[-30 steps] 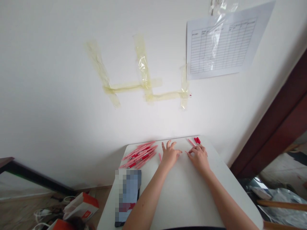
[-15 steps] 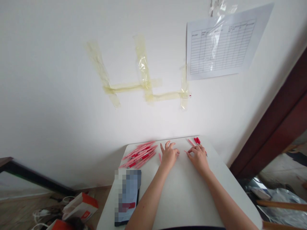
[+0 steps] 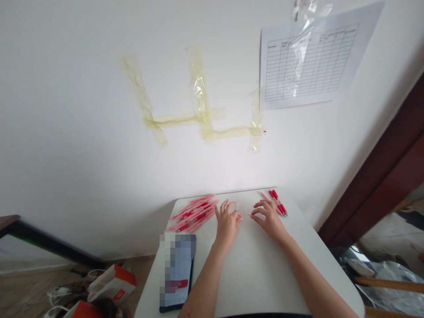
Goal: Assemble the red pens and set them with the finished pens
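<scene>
Over the far part of the white table (image 3: 261,274), my two hands face each other, a small gap between them. My left hand (image 3: 228,221) has thumb and index finger pressed together, the other fingers raised. A thin pale stick (image 3: 237,206) shows just behind its fingertips; what the pinch holds is too small to make out. My right hand (image 3: 269,221) pinches a thin pink piece (image 3: 249,215), whose tip points toward my left hand. Beyond the right hand lie red-gripped pens (image 3: 282,209). A pile of pink pens (image 3: 195,214) lies left of my left hand.
A tablet-like device (image 3: 178,274), partly pixelated, lies at the table's left edge. The white wall (image 3: 212,168) with tape strips and a taped sheet (image 3: 308,66) stands behind. Orange-and-white boxes (image 3: 114,282) are on the floor at left; a dark red frame (image 3: 374,176) rises at right.
My right hand has moved left with the pink piece, uncovering more of the red-gripped pens. My left hand has shifted slightly left and its raised fingers have drawn closer together.
</scene>
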`<state>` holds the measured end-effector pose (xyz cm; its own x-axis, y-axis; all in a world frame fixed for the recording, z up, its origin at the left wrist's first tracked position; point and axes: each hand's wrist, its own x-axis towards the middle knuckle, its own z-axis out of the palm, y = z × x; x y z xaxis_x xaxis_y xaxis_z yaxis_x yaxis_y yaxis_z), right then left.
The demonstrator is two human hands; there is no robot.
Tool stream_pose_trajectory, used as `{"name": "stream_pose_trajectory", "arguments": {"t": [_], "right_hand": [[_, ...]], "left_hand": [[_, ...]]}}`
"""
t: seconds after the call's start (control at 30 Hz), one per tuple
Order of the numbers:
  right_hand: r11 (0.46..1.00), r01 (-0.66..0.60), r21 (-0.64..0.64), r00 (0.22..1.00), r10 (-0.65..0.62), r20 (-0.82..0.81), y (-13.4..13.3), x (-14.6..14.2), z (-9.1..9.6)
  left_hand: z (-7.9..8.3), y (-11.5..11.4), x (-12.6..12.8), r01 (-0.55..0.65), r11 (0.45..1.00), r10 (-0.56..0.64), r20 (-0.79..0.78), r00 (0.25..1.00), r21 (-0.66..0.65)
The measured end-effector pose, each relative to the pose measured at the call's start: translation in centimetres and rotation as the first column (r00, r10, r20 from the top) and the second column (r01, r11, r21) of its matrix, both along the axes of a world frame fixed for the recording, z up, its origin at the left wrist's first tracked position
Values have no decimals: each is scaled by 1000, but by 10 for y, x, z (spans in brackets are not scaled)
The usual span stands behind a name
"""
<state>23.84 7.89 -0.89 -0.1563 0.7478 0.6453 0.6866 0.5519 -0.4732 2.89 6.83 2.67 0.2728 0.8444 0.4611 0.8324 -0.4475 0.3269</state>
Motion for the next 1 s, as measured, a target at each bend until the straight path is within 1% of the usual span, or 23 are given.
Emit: {"name": "stream_pose_trajectory", "arguments": {"t": [0.13,0.23,0.57,0.8,1.0], "right_hand": [[998,-58,-38,998,58,-3,-2,-3,0],[996,-79,-49,997,78,-9,-1,-4,-2],[994,-83,-77,996,80,-33,-2,-5,-1],[990,-81,-115,995,74,-70,-1,-7,-2],[984,-86,-159,992,70,-101,-2,-10,-2]], "left_hand": [[-4,0,2,9,1000,-9,2,1000,21],[-6,0,2,21,999,-21,0,1000,30],[-5,-1,1,54,997,-53,-12,999,49],[-10,2,1,69,997,-70,44,997,21],[-10,4,1,75,997,-74,91,993,-3]]}}
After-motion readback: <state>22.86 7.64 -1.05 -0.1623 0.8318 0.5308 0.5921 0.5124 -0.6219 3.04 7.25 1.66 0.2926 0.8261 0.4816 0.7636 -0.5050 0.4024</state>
